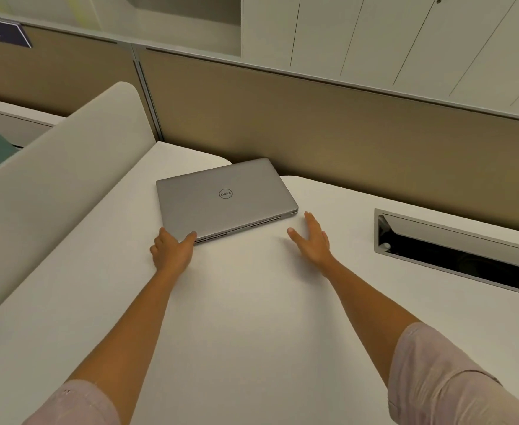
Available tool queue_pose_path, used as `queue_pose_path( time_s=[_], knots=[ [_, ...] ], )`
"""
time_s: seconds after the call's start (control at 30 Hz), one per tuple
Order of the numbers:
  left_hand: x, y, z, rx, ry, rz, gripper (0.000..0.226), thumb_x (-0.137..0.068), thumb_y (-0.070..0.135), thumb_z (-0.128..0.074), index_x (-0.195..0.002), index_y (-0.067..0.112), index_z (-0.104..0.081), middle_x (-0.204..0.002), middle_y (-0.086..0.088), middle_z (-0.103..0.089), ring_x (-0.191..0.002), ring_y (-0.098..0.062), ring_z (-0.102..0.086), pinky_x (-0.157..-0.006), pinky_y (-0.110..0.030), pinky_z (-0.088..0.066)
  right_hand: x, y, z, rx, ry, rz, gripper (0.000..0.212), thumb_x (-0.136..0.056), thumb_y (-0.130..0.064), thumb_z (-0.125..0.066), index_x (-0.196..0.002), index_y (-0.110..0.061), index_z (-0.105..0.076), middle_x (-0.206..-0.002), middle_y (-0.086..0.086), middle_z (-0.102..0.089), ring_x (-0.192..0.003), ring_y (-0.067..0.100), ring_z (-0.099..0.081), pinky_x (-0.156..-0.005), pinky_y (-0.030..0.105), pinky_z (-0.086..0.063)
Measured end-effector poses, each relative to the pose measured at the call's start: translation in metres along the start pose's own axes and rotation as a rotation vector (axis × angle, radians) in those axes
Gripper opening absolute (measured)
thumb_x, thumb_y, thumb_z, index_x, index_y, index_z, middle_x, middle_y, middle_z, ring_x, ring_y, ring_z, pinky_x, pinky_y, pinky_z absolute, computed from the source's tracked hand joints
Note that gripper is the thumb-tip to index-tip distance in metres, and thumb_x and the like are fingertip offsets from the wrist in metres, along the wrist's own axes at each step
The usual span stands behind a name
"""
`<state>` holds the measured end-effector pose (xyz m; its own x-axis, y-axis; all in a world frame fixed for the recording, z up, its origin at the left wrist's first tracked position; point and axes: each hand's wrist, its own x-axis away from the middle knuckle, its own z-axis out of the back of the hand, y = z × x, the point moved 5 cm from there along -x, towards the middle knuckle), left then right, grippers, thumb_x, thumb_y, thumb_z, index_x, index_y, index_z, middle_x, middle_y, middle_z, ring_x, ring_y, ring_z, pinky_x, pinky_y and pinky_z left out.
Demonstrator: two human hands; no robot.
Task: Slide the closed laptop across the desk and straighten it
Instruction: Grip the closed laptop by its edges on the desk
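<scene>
A closed grey laptop (221,197) with a round logo on its lid lies flat on the white desk (252,317), far from me and close to the back partition. It sits slightly turned, its right side further away. My left hand (172,251) rests at its near left corner, thumb touching the front edge, fingers curled by the side. My right hand (311,240) lies open on the desk just right of the near right corner, fingers spread, apart from the laptop.
A tan partition wall (344,124) runs behind the desk. A rounded cream side screen (52,179) borders the left. A rectangular cable slot (460,250) with a raised flap opens in the desk at the right.
</scene>
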<state>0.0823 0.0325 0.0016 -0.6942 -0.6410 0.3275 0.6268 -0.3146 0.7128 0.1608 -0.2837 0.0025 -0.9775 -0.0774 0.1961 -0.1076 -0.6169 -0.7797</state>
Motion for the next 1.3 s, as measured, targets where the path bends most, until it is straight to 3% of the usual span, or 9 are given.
queue_pose_path(
  time_s=[0.13,0.4,0.5,0.63,0.8,0.9,1.0,1.13,1.3],
  knots=[
    [-0.006,0.008,0.002,0.049,-0.008,0.071,0.076,-0.087,0.046,-0.056,-0.143,0.003,-0.028,-0.147,-0.016,-0.033,-0.136,-0.033,-0.026,-0.104,-0.046,-0.031,-0.01,-0.011,0.006,-0.115,0.062,0.042,0.068,-0.098,-0.033,-0.054,-0.154,-0.014,-0.02,-0.162,0.003,-0.021,-0.149,0.022,-0.02,-0.122,0.045,-0.016],
    [-0.004,0.02,-0.004,0.103,0.045,0.091,0.091,-0.085,0.045,-0.059,-0.15,0.005,-0.009,-0.153,-0.015,-0.024,-0.139,-0.035,-0.023,-0.106,-0.049,-0.031,-0.032,-0.018,0.004,-0.266,0.017,-0.002,0.066,-0.098,-0.031,-0.055,-0.153,-0.019,-0.021,-0.161,0.002,-0.025,-0.146,0.021,-0.027,-0.118,0.04,-0.027],
    [-0.009,0.021,0.0,0.131,0.059,0.125,0.081,-0.084,0.042,-0.059,-0.144,0.003,-0.022,-0.147,-0.017,-0.036,-0.133,-0.038,-0.033,-0.101,-0.049,-0.036,-0.041,-0.019,0.006,-0.316,-0.058,-0.048,0.06,-0.098,-0.026,-0.056,-0.15,-0.015,-0.03,-0.154,0.003,-0.039,-0.138,0.02,-0.041,-0.113,0.036,-0.034],
    [-0.021,0.018,0.01,0.138,0.079,0.146,0.06,-0.08,0.035,-0.066,-0.123,-0.001,-0.047,-0.128,-0.019,-0.056,-0.115,-0.039,-0.053,-0.086,-0.041,-0.046,-0.05,-0.02,0.01,-0.311,-0.017,-0.062,0.035,-0.095,-0.018,-0.056,-0.129,-0.008,-0.056,-0.121,0.006,-0.062,-0.118,0.028,-0.056,-0.101,0.037,-0.043],
    [-0.033,0.006,0.019,0.115,0.079,0.107,0.054,-0.072,0.041,-0.078,-0.097,-0.003,-0.061,-0.1,-0.018,-0.066,-0.097,-0.039,-0.064,-0.071,-0.037,-0.049,-0.059,-0.013,0.014,-0.407,0.071,-0.181,0.04,-0.09,-0.014,-0.063,-0.13,-0.01,-0.06,-0.13,0.006,-0.062,-0.112,0.02,-0.057,-0.1,0.031,-0.044],
    [-0.035,-0.002,0.024,0.036,0.091,0.081,0.055,-0.075,0.054,-0.07,-0.079,0.002,-0.053,-0.085,-0.015,-0.064,-0.093,-0.04,-0.064,-0.066,-0.037,-0.045,-0.061,-0.006,0.016,-0.455,0.114,-0.23,0.036,-0.086,-0.011,-0.068,-0.122,-0.008,-0.066,-0.127,0.01,-0.064,-0.117,0.027,-0.059,-0.107,0.04,-0.046],
    [-0.032,-0.01,0.022,-0.037,0.108,0.098,0.065,-0.082,0.064,-0.054,-0.095,0.0,-0.055,-0.104,-0.022,-0.065,-0.096,-0.041,-0.061,-0.068,-0.037,-0.041,-0.059,-0.001,0.02,-0.49,0.139,-0.26,0.034,-0.082,-0.012,-0.073,-0.116,-0.007,-0.068,-0.123,0.011,-0.066,-0.116,0.029,-0.06,-0.106,0.043,-0.047],
    [-0.023,-0.015,0.017,-0.172,0.1,0.089,0.075,-0.086,0.068,-0.04,-0.098,-0.004,-0.06,-0.1,-0.022,-0.064,-0.091,-0.04,-0.06,-0.067,-0.036,-0.04,-0.051,0.001,0.025,-0.446,0.129,-0.287,0.04,-0.079,-0.018,-0.079,-0.116,-0.005,-0.069,-0.121,0.013,-0.067,-0.113,0.029,-0.062,-0.103,0.043,-0.049],
    [-0.003,-0.022,0.018,-0.199,0.16,0.02,0.068,-0.089,0.066,-0.035,-0.077,0.002,-0.055,-0.076,-0.013,-0.056,-0.069,-0.031,-0.051,-0.056,-0.033,-0.035,-0.036,0.003,0.031,-0.395,0.083,-0.29,0.04,-0.079,-0.028,-0.08,-0.11,-0.005,-0.071,-0.11,0.014,-0.07,-0.095,0.027,-0.065,-0.082,0.034,-0.056]
  ],
)
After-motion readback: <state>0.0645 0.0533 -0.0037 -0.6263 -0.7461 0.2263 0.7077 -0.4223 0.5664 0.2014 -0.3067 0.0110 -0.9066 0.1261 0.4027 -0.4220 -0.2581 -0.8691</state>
